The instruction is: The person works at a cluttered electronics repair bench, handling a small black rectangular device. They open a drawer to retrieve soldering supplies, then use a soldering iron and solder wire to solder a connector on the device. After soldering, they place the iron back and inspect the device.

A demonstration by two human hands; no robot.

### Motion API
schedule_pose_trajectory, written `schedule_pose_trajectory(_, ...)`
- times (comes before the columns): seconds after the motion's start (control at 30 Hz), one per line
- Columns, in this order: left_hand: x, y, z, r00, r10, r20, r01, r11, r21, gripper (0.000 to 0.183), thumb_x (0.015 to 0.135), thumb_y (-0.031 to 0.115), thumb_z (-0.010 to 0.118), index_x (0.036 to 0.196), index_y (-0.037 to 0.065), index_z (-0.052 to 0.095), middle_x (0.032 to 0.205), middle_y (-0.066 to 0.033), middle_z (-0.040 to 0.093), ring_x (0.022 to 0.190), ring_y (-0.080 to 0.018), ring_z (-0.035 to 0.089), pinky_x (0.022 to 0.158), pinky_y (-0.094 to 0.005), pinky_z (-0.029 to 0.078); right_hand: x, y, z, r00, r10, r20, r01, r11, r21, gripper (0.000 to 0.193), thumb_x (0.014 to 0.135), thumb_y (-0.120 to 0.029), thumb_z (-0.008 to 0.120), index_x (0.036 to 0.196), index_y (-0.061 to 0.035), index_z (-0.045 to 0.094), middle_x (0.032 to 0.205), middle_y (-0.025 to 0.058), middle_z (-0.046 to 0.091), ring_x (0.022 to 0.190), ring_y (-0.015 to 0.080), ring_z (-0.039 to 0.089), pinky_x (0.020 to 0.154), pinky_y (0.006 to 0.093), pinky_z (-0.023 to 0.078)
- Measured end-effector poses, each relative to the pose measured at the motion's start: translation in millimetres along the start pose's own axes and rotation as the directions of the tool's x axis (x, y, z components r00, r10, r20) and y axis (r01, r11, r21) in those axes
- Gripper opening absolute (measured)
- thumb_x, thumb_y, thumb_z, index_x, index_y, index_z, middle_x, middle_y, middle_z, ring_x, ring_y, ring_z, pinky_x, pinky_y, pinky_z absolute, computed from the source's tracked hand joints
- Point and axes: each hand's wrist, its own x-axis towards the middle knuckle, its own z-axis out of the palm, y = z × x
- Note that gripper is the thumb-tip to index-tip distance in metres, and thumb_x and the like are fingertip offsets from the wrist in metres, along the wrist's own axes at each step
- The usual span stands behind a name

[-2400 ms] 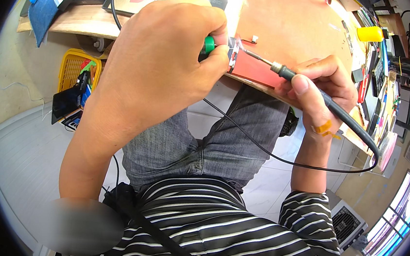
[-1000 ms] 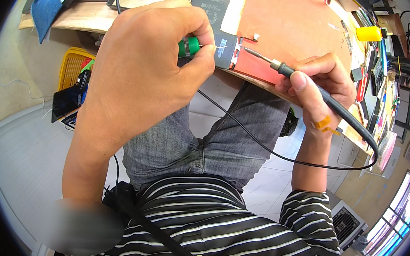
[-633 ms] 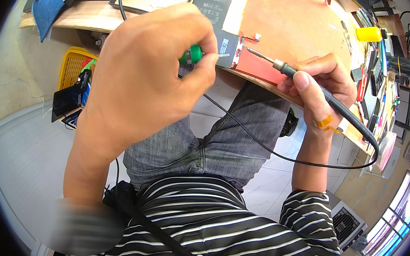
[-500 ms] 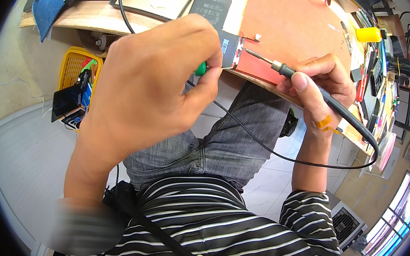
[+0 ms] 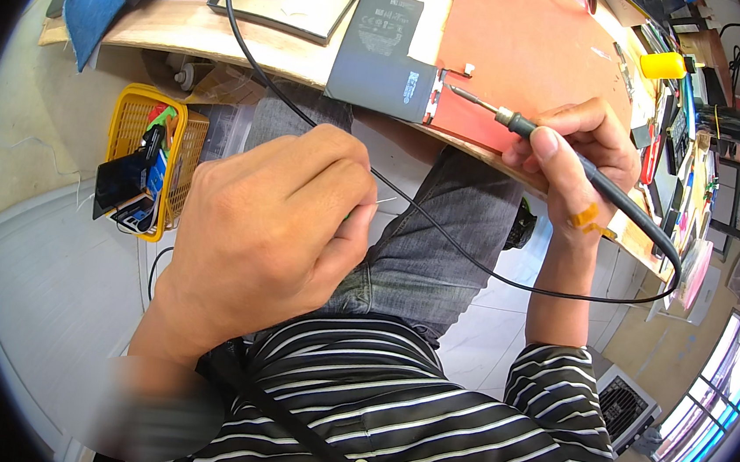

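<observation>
My right hand [image 5: 584,148] is closed around a soldering iron [image 5: 520,125] with a dark grip. The iron's pointed tip lies just right of the contact strip [image 5: 434,98] at the end of a black L-shaped phone battery [image 5: 371,71]. A short flex with a small connector [image 5: 468,70] runs out from that strip. Below the battery, over my lap, my left hand [image 5: 269,222] pinches a thin solder wire [image 5: 387,200]. Its silvery end pokes out past the fingertips, and a bit of green shows between them; the rest is hidden in the hand.
The battery lies at the front edge of the wooden bench [image 5: 176,32], its strip end on a red mat [image 5: 526,51]. A black cable [image 5: 449,236] loops across my lap. A yellow basket [image 5: 119,125] with odds and ends stands below left; a yellow bottle [image 5: 663,66] stands at right.
My left hand has drawn back from the battery toward my body, taking the solder wire with it and uncovering the battery. The right hand and soldering iron have barely moved.
</observation>
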Motion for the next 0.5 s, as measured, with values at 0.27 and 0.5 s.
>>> schedule_pose_trajectory(0.27,-6.0,0.5,-1.5,1.000,-0.012,0.006,0.012,1.000,0.000,0.017,0.073,-0.005,0.077,0.084,0.003,0.066,0.093,-0.0102,0.072,0.075,-0.0259,0.072,0.064,-0.0337,0.056,0.2,-2.3,1.2,1.000,0.007,0.008,-0.006,1.000,-0.020,0.013,0.094,-0.008,0.073,0.092,0.0011,0.063,0.082,0.0151,0.074,0.067,0.0162,0.073,0.062,0.0247,0.059)
schedule_pose_trajectory(0.5,-7.4,1.2,-2.6,1.000,-0.022,0.011,0.022,1.000,-0.001,0.016,0.074,-0.004,0.078,0.084,0.003,0.066,0.092,-0.0101,0.072,0.075,-0.0263,0.072,0.064,-0.0342,0.056,0.0,-0.4,0.4,1.000,0.011,0.001,-0.011,1.000,-0.007,0.013,0.093,-0.009,0.073,0.092,0.0007,0.064,0.081,0.0152,0.074,0.067,0.0162,0.073,0.063,0.0247,0.059)
